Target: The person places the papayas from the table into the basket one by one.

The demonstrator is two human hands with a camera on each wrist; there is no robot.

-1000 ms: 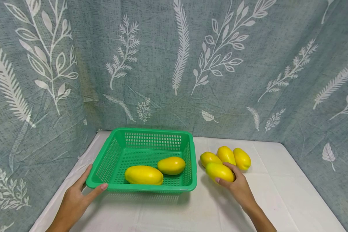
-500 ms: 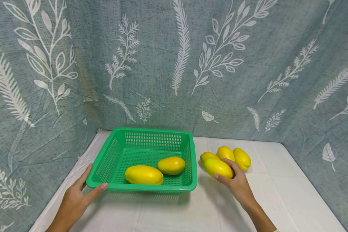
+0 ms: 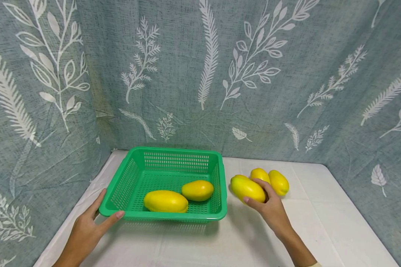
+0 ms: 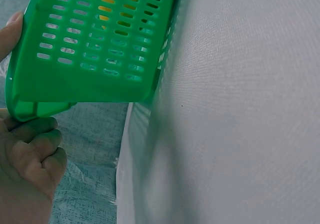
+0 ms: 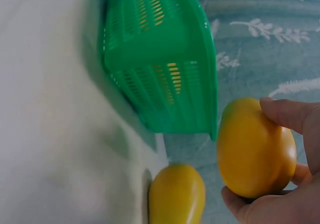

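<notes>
My right hand [image 3: 272, 209] grips a yellow mango [image 3: 248, 189] with a greenish tip, thumb on the near side and fingers over the far side. In the right wrist view this mango [image 5: 252, 154] is raised off the table, right of the basket. The left hand [image 3: 87, 230] holds the left front corner of a green plastic basket [image 3: 173, 215]. Its thumb lies on the front rim; in the left wrist view the fingers [image 4: 42, 139] curl beneath the rim. Inside the basket lie a large yellow fruit [image 3: 165, 201] and a smaller yellow mango [image 3: 197, 190].
Behind the held mango, two more mangoes [image 3: 260, 175] [image 3: 279, 183] lie on the white-covered table [image 3: 307, 215]; another is mostly hidden by it. A patterned grey-green curtain [image 3: 187, 92] rises along the table's back and sides, close behind the basket.
The right hand has lifted the mango slightly and shifted it left toward the basket, now covering most of the mango behind it. Left hand and basket stay put.
</notes>
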